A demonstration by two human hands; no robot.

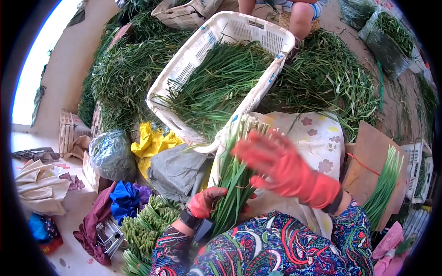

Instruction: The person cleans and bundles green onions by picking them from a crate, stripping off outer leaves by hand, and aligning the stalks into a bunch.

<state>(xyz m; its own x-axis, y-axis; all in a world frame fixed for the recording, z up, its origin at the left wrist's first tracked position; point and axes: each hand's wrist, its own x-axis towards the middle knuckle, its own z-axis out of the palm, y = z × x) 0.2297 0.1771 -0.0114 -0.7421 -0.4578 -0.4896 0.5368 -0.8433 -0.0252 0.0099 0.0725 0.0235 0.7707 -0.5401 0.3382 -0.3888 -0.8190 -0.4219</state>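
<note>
My left hand (207, 202), in a red glove, is closed around the lower part of a bunch of chives (235, 179) held upright in front of my body. Long green leaves hang at the bottom of the bunch, and its pale cut ends point up and away from me. My right hand (276, 163), also red-gloved, is raised beside the upper part of the bunch with its fingers stretched out. It is blurred by motion, and I see nothing in it. A floral cloth (317, 142) lies beneath my hands.
Ahead stands a white plastic crate (154, 99) with loose chives. Heaps of greens (133, 64) lie on both sides. Tied bundles (149, 225) sit at my lower left. More chives (386, 184) rest on a brown board (361, 170) at right. Another person's knee (301, 20) shows behind the crate.
</note>
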